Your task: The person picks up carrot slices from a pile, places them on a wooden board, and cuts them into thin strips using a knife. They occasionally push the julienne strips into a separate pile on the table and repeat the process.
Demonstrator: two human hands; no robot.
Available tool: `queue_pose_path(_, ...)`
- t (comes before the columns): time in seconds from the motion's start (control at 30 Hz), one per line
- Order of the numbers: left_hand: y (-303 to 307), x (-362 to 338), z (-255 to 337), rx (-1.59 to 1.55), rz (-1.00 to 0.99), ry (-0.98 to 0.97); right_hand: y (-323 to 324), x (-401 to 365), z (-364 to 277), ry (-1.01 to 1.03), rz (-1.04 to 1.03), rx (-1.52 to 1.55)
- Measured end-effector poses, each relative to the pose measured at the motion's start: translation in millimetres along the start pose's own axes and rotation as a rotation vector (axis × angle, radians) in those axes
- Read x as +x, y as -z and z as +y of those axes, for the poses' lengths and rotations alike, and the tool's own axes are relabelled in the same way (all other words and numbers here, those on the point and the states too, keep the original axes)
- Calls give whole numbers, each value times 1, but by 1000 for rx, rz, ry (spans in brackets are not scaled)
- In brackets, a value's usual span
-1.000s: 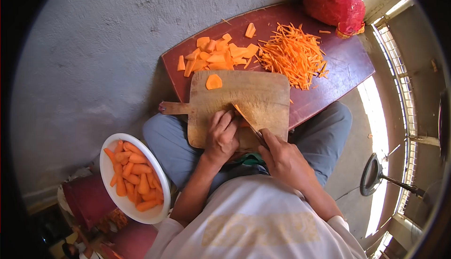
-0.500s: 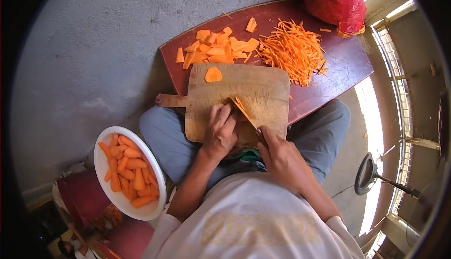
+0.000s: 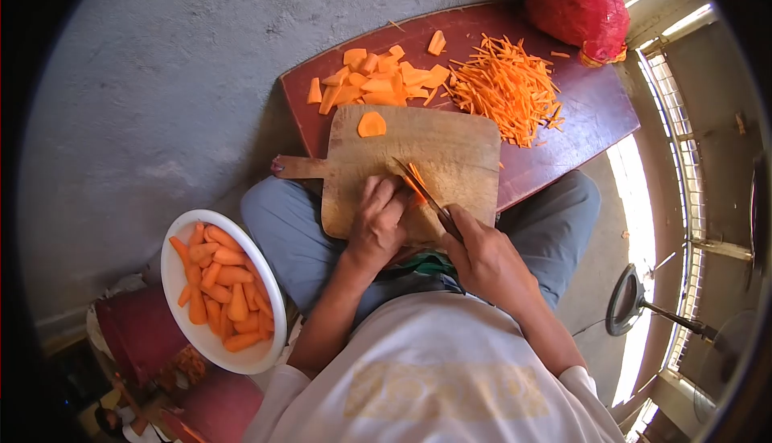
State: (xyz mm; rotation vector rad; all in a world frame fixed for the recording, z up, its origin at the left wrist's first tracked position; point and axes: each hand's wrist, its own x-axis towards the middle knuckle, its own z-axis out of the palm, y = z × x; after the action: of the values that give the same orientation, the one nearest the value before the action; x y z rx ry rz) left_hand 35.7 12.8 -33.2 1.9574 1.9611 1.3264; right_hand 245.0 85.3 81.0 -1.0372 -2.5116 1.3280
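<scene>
A wooden cutting board (image 3: 450, 141) lies across the lap and the table edge, its handle toward the left. My right hand (image 3: 482, 254) is closed round the handle of a knife (image 3: 434, 204), whose blade points up and left over the board. Beside the blade, my left hand (image 3: 376, 218) has its fingers curled down on the board against orange carrot pieces (image 3: 416, 179); part of what it holds is hidden. One round carrot slice (image 3: 371, 125) rests near the board's upper left. Beyond the board are a pile of carrot slices (image 3: 374, 81) and a heap of thin carrot strips (image 3: 511, 89).
The dark red table (image 3: 595, 105) bears a red mesh sack (image 3: 577, 5) at its far right. A white basin (image 3: 277, 314) of peeled carrots stands at left. Red containers (image 3: 138, 332) and a person (image 3: 121, 423) appear lower left. A round black fan-like object (image 3: 626, 300) is at right.
The knife blade has moved slightly left and shows more edge-on beside the carrot pieces. The board and the table appear shifted slightly right in view.
</scene>
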Motion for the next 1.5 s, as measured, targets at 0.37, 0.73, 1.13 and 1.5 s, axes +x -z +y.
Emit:
queue_pose_path(0.37,5,-1,1,18,-28,-12,-11,17,6,128,26,9)
queue_pose_path(0.73,7,-2,4,39,-44,-94,-14,14,15,153,75,46)
queue_pose_path(1.13,4,-15,1,85,-109,-30,-21,20,12,147,71,-77)
queue_pose_path(1.5,3,-9,4,31,-10,-7,4,-4,-6,15,-49,-92)
